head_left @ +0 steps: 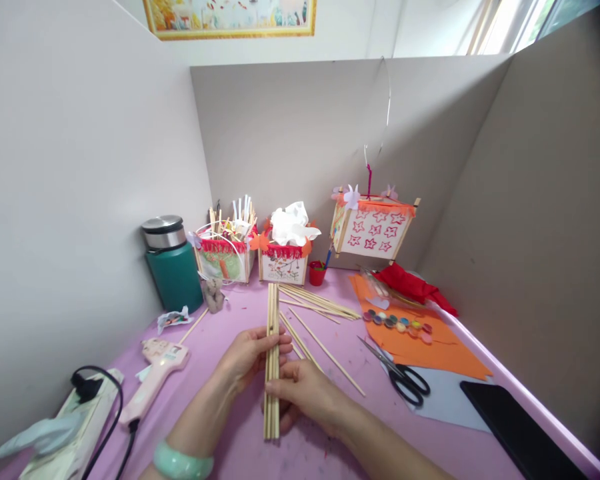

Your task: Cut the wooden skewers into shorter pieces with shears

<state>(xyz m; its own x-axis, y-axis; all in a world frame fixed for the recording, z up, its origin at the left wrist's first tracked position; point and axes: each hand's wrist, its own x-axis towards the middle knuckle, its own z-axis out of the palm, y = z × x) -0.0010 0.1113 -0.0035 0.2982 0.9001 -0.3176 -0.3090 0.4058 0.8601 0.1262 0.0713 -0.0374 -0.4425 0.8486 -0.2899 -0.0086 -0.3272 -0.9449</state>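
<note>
Black phone (520,427) at near right. Bundle of sticks (272,427) at centre, its ends pointing near and far. Left hand (250,357) grasps it around mid-length, thumb on top; right hand (310,393) grasps it just nearer, thumb also across the sticks. Loose sticks (325,303) lie beyond on the pink table (247,303); glue gun (155,380) at left, scissors (394,368) at right.
</note>
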